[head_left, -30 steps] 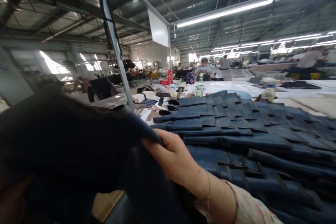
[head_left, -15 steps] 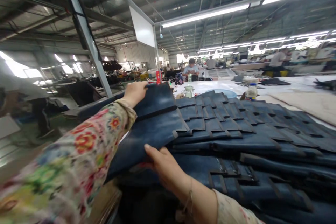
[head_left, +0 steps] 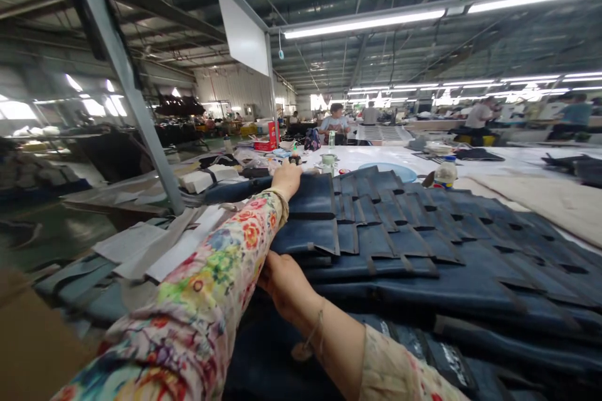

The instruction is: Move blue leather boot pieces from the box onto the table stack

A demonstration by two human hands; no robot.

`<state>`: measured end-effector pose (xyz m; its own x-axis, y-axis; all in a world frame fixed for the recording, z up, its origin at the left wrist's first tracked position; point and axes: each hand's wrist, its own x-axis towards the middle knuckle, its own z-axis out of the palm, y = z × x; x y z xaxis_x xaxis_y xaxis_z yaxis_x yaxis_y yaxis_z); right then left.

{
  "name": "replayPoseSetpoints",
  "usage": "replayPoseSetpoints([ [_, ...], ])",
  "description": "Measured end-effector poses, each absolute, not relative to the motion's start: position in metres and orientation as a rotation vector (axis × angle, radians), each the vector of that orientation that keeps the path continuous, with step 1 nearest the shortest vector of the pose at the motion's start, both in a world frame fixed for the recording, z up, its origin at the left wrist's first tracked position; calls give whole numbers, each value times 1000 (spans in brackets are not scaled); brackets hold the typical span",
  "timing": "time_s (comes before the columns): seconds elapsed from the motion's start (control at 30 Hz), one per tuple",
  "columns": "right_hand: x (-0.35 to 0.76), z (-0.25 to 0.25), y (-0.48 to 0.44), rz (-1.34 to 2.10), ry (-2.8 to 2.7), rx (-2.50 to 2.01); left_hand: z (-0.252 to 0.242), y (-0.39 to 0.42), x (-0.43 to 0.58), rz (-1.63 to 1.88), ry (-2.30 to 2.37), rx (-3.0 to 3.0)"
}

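Many dark blue pieces with grey-black edging [head_left: 404,219] lie overlapped in rows. At their left end, my left hand [head_left: 286,179] is closed on the far left corner of the top piece [head_left: 313,197], which has a black strip across it. Nearer to me, my right hand [head_left: 288,282] has its fingers bent round the near edge of that same piece; the left sleeve hides some of its fingertips. Below my right hand more dark blue material [head_left: 277,357] hangs in shadow.
Grey and white sheets [head_left: 136,247] lie at left beside a slanted metal post [head_left: 136,88]. Behind the pieces are a light blue round tray [head_left: 407,171], a jar [head_left: 444,173] and a beige cloth [head_left: 540,197]. Other people [head_left: 335,120] sit farther off.
The piece in my hands has moved right and down onto the left end of the rows. My left hand has moved right, and the sheets at left have come into view.
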<state>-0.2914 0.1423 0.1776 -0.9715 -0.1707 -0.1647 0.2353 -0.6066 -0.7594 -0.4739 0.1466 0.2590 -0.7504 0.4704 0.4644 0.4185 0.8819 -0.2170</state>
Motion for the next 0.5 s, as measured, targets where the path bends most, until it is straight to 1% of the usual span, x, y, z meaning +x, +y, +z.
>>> replayPoseSetpoints([
  [0.17, -302, 162, 146, -2584, 1024, 185, 220, 163, -483, 43, -2665, -656],
  [0.3, -301, 155, 148, -2539, 957, 186, 192, 169, -480, -12, -2890, -796],
  [0.4, -297, 154, 151, -2527, 961, 189, 189, 167, -471, -69, -3038, -992],
  [0.5, -285, 161, 156, -2480, 1009, 148, 207, 156, -446, -198, -3024, -1114],
])
